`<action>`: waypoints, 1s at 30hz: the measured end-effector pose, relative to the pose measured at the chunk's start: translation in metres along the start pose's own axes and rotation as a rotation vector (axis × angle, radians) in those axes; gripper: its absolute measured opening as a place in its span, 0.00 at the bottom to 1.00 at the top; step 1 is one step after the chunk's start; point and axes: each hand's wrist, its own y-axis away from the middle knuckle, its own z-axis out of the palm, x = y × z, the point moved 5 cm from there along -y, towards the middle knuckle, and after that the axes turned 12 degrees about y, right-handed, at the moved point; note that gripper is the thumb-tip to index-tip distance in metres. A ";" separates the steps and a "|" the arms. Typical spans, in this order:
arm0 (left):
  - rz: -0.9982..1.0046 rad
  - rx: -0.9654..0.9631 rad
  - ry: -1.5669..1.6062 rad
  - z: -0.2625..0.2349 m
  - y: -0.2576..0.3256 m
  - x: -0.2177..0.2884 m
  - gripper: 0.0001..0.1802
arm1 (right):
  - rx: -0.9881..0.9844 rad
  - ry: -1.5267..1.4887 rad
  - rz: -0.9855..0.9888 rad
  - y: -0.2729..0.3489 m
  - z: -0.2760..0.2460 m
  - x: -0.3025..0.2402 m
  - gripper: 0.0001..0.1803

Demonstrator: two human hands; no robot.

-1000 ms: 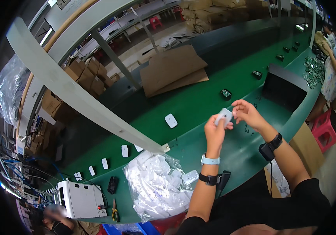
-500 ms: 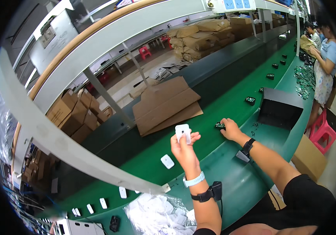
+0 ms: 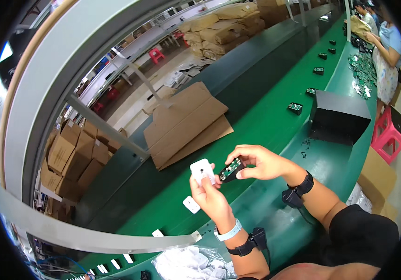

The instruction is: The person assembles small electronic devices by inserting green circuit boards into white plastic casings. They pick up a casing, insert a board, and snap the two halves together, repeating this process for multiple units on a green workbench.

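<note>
My left hand (image 3: 209, 198) grips a white plastic cover (image 3: 202, 171) with a small dark hole in it, thumb on its face. Close beside it, my right hand (image 3: 259, 162) pinches a black housing (image 3: 230, 171) with a green circuit board inside, tilted toward the cover. The two parts are near each other; whether they touch I cannot tell. Another white cover (image 3: 191, 204) lies on the green belt just below my left hand. Farther up the belt stand several black housings with boards, the nearest one (image 3: 295, 108) beyond my right hand.
A clear bag of white covers (image 3: 188, 263) lies at the lower edge. A black bin (image 3: 338, 116) stands on the right ledge, with loose circuit boards (image 3: 361, 74) beyond. Flat cardboard (image 3: 188, 126) lies across the belt. A white curved frame (image 3: 93, 235) crosses the left. A co-worker (image 3: 389, 51) stands far right.
My right hand has lifted a black housing off the belt and brought it left to the cover. My left hand has moved slightly left and down with the cover. The view has shifted.
</note>
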 end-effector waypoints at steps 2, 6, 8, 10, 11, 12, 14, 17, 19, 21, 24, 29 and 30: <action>-0.046 -0.042 0.046 -0.003 0.000 -0.008 0.11 | -0.001 -0.103 0.032 0.006 -0.004 -0.002 0.22; -0.108 -0.005 0.084 0.000 0.001 -0.015 0.12 | 0.001 -0.147 0.041 0.004 -0.010 -0.004 0.26; -0.146 0.003 0.114 0.005 0.003 -0.017 0.13 | 0.007 -0.161 0.066 0.003 -0.009 -0.006 0.26; -0.161 -0.056 0.133 0.005 0.002 -0.023 0.12 | 0.039 -0.159 0.013 0.001 -0.009 -0.005 0.24; -0.164 -0.066 0.135 0.007 0.003 -0.025 0.12 | 0.056 -0.148 -0.027 0.000 -0.010 -0.007 0.24; -0.164 -0.074 0.136 0.008 0.005 -0.025 0.12 | 0.070 -0.141 -0.068 0.000 -0.010 -0.008 0.24; -0.189 -0.067 0.183 0.013 0.004 -0.026 0.13 | 0.085 -0.115 -0.093 0.001 -0.015 -0.010 0.24; -0.252 -0.115 0.280 0.011 0.005 -0.030 0.15 | 0.092 -0.177 -0.002 0.001 -0.017 -0.004 0.19; -0.302 -0.174 0.463 0.011 0.005 -0.042 0.18 | 0.169 -0.167 0.010 0.004 -0.024 -0.004 0.16; -0.472 -0.177 0.736 0.013 0.004 -0.050 0.22 | 0.214 -0.145 0.030 0.004 -0.031 -0.008 0.14; -0.534 -0.278 0.826 0.018 0.005 -0.052 0.22 | 0.253 -0.147 0.074 0.005 -0.032 -0.018 0.13; -0.445 -0.252 0.660 0.022 0.009 -0.043 0.25 | 0.307 0.001 0.110 0.009 -0.030 -0.016 0.15; -0.414 -0.261 0.604 0.026 0.011 -0.038 0.25 | 0.313 0.035 0.127 0.009 -0.031 -0.018 0.15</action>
